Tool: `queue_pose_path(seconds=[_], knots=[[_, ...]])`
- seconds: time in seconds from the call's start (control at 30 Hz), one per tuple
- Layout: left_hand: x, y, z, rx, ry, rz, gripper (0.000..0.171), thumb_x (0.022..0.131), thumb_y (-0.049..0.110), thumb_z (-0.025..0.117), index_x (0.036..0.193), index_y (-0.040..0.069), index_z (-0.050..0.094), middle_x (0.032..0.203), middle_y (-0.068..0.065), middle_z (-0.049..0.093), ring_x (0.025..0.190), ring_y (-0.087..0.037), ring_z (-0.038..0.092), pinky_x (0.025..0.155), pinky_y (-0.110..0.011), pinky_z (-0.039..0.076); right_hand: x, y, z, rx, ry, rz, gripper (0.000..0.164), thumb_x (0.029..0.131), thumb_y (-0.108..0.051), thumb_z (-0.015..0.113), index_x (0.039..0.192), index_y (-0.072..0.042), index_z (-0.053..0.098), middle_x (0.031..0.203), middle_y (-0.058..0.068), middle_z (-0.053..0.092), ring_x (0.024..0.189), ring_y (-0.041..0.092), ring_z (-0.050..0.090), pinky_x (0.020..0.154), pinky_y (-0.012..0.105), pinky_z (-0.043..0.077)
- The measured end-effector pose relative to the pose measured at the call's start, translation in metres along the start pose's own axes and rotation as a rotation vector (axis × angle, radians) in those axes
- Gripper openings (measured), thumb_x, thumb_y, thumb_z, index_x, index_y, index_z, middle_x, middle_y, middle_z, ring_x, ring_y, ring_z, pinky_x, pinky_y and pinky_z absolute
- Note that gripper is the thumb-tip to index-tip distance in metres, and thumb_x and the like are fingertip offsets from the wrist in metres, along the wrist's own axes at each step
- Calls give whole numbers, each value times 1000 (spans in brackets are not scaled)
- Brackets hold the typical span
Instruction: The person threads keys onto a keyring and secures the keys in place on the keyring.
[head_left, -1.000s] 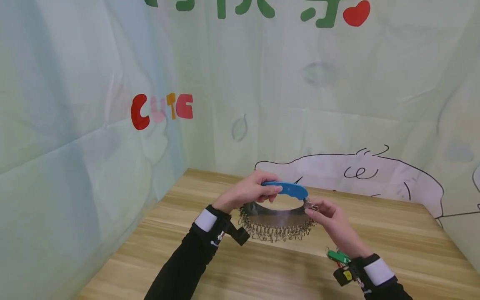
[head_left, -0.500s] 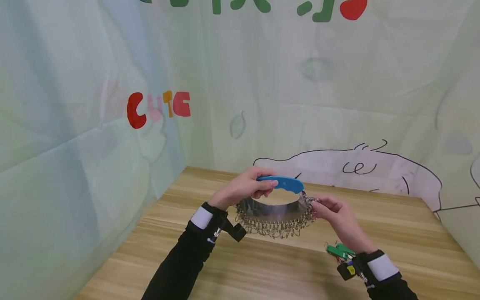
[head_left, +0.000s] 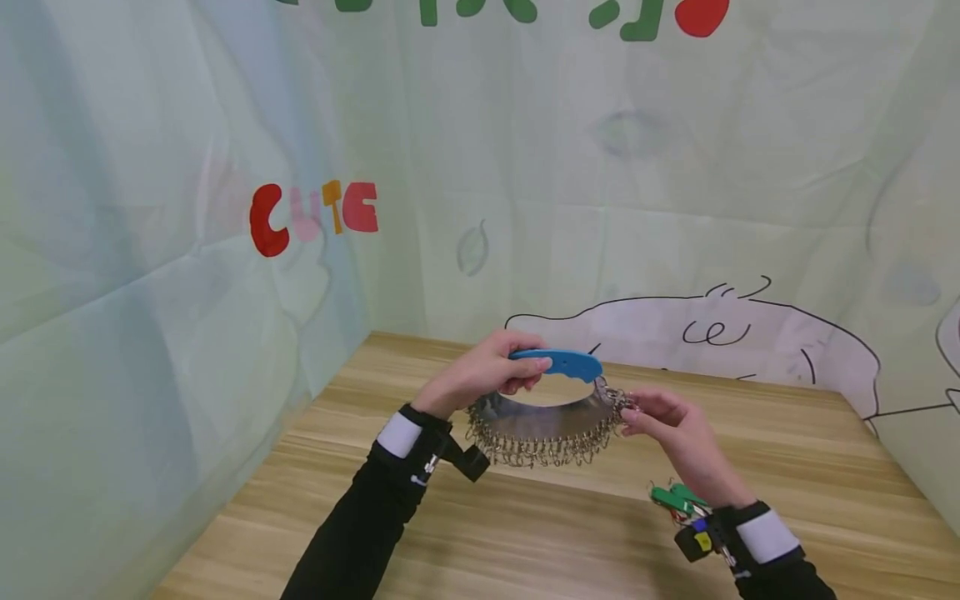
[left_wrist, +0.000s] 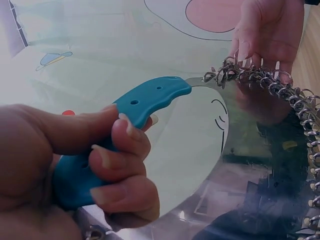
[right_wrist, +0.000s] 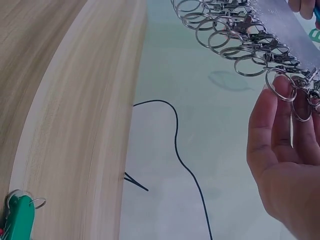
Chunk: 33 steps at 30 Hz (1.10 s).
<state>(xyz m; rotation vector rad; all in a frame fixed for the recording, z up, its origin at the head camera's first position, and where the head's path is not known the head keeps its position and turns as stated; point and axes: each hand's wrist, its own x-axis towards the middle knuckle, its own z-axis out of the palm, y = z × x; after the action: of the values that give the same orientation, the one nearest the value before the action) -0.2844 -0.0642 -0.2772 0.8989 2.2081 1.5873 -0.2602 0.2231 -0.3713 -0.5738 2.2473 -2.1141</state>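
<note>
Left hand [head_left: 483, 368] grips the blue handle [head_left: 576, 365], right hand [head_left: 678, 433] pinches the end rings [head_left: 615, 399], metal plate [head_left: 551, 420] between them; probably stiff, slick and jangly, so I'd lift by that handle.

The place looks like a makeshift booth; whether home, office or shop cannot be told. Creased, pale green fabric hangings [head_left: 600, 233] rise at nine and twelve o'clock, printed with multicoloured "CUTE" lettering [head_left: 337, 208] at ten and a whitish, black-outlined cartoon figure [head_left: 772, 348] at three. A light wood-grain desk [head_left: 525, 533] fills six o'clock.
</note>
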Motion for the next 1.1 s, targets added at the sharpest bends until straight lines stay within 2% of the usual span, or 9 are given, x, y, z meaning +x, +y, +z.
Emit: queue_pose_path(seconds=[0.13,0.3,0.53,0.73,0.9,1.0,1.1], knots=[[0,2,0,-11,4,0,17,100,13,49,89,1,53,68,-3,49,53,-12,34,51,-22,30,0,-1,0,-22,-17,21,35,93,-13,62,127,-8,55,108,-10,70,93,8,66,86,27,53],[1,3,-1,-23,7,9,17,100,13,48,89,1,52,68,-2,47,54,-13,34,51,-23,30,2,0,0,-65,-65,62,45,94,-18,61,137,-10,49,115,-13,68,102,8,62,94,29,45],[1,5,-2,-19,9,8,17,100,14,48,89,2,52,68,-2,47,54,-13,35,52,-23,30,2,1,2,-138,-79,116,40,92,-24,64,127,-5,57,110,-10,70,103,9,64,99,36,39],[1,9,-4,-3,13,14,14,100,13,49,91,3,54,68,-2,49,53,-12,35,51,-22,31,4,0,8,-185,-106,193,49,88,-26,69,129,-3,55,117,1,69,105,16,64,98,39,45],[2,11,-4,-1,-3,36,15,100,14,49,92,2,53,69,-4,49,52,-13,34,51,-23,31,8,3,16,-221,-135,251,47,87,-27,70,122,0,57,110,6,69,102,19,61,94,38,46],[2,12,-3,0,-10,47,16,100,15,49,91,3,53,69,-5,48,52,-13,34,51,-23,30,11,10,21,-196,-176,242,49,86,-26,71,126,-1,55,110,3,68,103,18,61,94,37,45],[1,14,-2,5,-13,50,16,100,15,49,90,3,53,69,-5,48,52,-14,34,51,-23,31,13,17,26,-125,-235,217,55,86,-20,71,134,-7,48,118,-1,65,108,16,60,95,36,45]])
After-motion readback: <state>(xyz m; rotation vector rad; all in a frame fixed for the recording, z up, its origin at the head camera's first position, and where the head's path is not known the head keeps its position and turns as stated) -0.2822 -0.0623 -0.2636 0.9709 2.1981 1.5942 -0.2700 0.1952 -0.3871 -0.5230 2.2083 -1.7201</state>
